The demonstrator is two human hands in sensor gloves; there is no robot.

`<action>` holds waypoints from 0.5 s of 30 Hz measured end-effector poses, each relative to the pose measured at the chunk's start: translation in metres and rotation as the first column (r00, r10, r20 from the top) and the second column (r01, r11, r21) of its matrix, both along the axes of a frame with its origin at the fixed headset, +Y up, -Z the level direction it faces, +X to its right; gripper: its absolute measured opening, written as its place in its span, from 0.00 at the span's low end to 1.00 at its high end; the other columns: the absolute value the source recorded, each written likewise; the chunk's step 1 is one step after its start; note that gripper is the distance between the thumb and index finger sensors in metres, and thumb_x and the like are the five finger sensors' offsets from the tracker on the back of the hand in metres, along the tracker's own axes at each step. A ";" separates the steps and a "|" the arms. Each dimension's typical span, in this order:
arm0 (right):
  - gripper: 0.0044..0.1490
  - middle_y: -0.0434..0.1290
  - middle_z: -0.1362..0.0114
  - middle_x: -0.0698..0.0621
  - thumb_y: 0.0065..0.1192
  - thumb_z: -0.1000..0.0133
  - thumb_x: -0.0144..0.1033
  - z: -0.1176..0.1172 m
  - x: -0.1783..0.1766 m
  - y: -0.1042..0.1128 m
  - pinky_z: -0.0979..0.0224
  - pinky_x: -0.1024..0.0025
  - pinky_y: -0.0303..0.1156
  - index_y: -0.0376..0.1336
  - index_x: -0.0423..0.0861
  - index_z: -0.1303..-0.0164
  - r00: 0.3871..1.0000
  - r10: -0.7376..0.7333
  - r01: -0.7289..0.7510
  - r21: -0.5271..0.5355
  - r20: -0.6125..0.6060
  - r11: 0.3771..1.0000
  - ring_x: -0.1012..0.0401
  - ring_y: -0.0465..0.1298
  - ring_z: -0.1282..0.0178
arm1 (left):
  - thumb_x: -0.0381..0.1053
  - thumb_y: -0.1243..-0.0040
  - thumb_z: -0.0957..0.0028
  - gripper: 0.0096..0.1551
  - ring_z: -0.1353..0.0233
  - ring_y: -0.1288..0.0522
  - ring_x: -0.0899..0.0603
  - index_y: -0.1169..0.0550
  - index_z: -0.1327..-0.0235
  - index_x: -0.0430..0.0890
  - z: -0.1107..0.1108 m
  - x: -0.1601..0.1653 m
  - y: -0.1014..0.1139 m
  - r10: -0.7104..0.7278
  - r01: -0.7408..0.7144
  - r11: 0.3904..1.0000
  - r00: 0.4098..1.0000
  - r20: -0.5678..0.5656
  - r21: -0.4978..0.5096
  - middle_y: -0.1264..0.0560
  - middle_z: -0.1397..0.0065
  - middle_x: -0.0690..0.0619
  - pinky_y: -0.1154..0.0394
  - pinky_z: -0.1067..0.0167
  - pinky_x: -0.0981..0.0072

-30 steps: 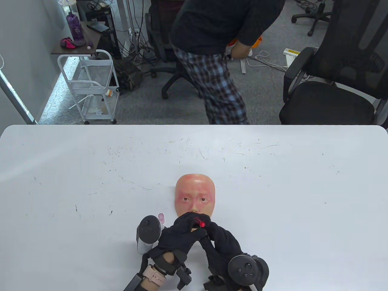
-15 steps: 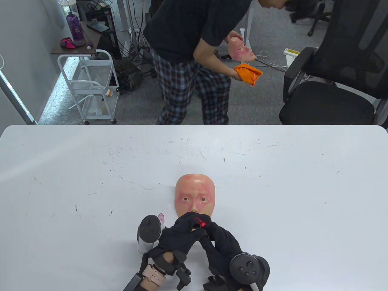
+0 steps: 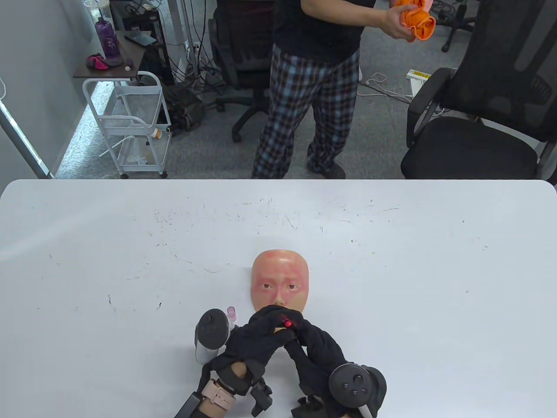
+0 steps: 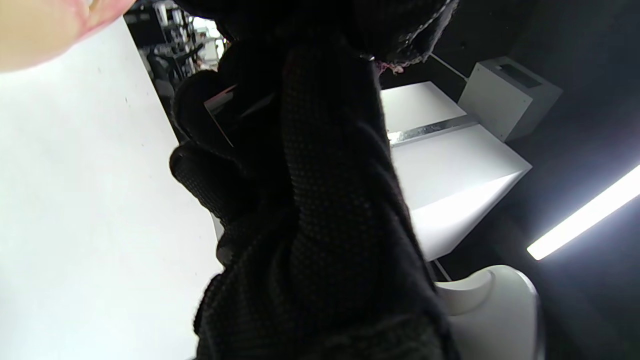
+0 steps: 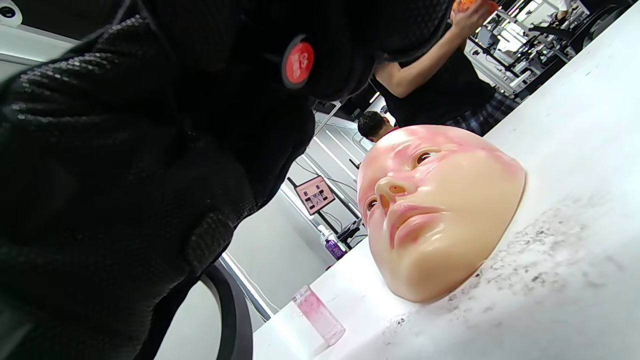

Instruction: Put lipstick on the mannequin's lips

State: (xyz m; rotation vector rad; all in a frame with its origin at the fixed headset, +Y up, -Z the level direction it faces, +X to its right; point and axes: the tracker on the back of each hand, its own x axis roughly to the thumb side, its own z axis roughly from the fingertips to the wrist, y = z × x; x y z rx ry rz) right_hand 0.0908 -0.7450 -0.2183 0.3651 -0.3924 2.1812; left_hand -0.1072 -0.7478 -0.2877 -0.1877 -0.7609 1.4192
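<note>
The mannequin face lies face up on the white table; its mouth is hidden in the table view by my hands. In the right wrist view the face shows pale pink lips. My left hand and right hand meet just over the chin, and both grip a lipstick of which only the red-labelled end shows. The left wrist view shows mostly black glove. A clear pink cap stands on the table left of the face.
The pink cap also shows in the right wrist view, near the face's chin. A person in plaid trousers stands beyond the table's far edge holding an orange cloth. A black office chair stands at the far right.
My hands have stayed over the chin; the lipstick's red end has shifted only slightly. The person behind the table has stood up and raised the orange cloth.
</note>
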 end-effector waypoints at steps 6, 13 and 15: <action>0.35 0.78 0.40 0.46 0.67 0.51 0.45 0.000 0.000 0.000 0.40 0.53 0.73 0.65 0.42 0.36 1.000 0.001 -0.001 0.000 0.011 1.000 0.53 0.80 0.46 | 0.58 0.38 0.44 0.29 0.25 0.38 0.39 0.29 0.30 0.55 0.001 0.002 -0.008 0.039 -0.042 0.997 0.998 -0.057 -0.065 0.32 0.28 0.50 0.39 0.28 0.45; 0.35 0.78 0.40 0.46 0.67 0.52 0.45 0.000 -0.001 0.000 0.39 0.53 0.73 0.65 0.42 0.37 1.000 0.018 -0.018 0.002 0.014 1.000 0.53 0.79 0.46 | 0.53 0.44 0.44 0.28 0.24 0.39 0.38 0.26 0.28 0.55 0.002 0.001 -0.004 0.005 -0.005 1.000 1.000 -0.025 -0.001 0.32 0.27 0.49 0.41 0.27 0.45; 0.35 0.78 0.40 0.46 0.66 0.51 0.45 0.000 0.000 0.000 0.40 0.53 0.73 0.65 0.42 0.36 1.000 0.019 -0.019 0.002 0.019 1.000 0.53 0.80 0.46 | 0.54 0.43 0.42 0.28 0.24 0.39 0.38 0.27 0.28 0.55 0.002 0.002 -0.005 0.016 -0.017 1.000 0.999 -0.036 -0.017 0.32 0.27 0.49 0.40 0.27 0.45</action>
